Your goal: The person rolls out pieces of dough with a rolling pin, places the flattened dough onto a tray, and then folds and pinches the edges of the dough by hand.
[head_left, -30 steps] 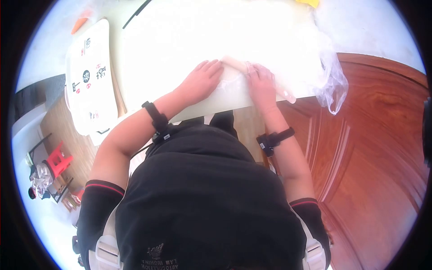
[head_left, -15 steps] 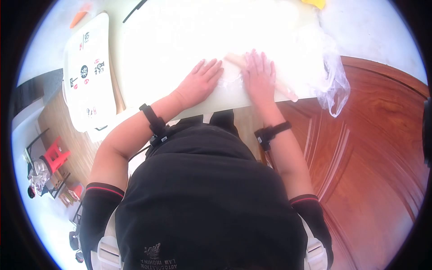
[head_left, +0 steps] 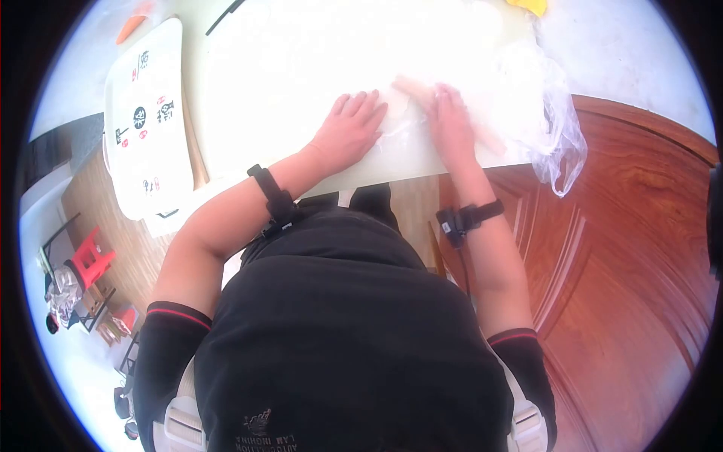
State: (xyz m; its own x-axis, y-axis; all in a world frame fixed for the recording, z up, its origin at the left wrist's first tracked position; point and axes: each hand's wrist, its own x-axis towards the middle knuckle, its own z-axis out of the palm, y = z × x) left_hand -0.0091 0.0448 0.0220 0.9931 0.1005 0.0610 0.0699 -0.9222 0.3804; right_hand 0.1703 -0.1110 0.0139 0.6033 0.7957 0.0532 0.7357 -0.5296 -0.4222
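My left hand [head_left: 348, 134] rests palm down near the front of the white table, its fingers slightly apart. Under and around its fingertips the surface is so bright that I cannot make out what it touches. Between my hands lies a pale, thin, whitish patch [head_left: 403, 134], perhaps dough, with washed-out edges. My right hand [head_left: 453, 132] is on a light wooden rolling pin [head_left: 413, 89], its fingers bent over the middle. The pin slants from upper left to lower right, and its far end shows past the hand.
A white tray [head_left: 154, 113] with printed characters stands at the table's left edge. A clear plastic bag [head_left: 561, 143] hangs over the right edge, beside a reddish wooden panel [head_left: 625, 248]. Something yellow [head_left: 531, 6] lies at the top right. A red stool [head_left: 94, 260] stands at far left.
Both hands have shifted slightly to the right, and the rolling pin has moved right with my right hand. The right fingers look more bent than before.
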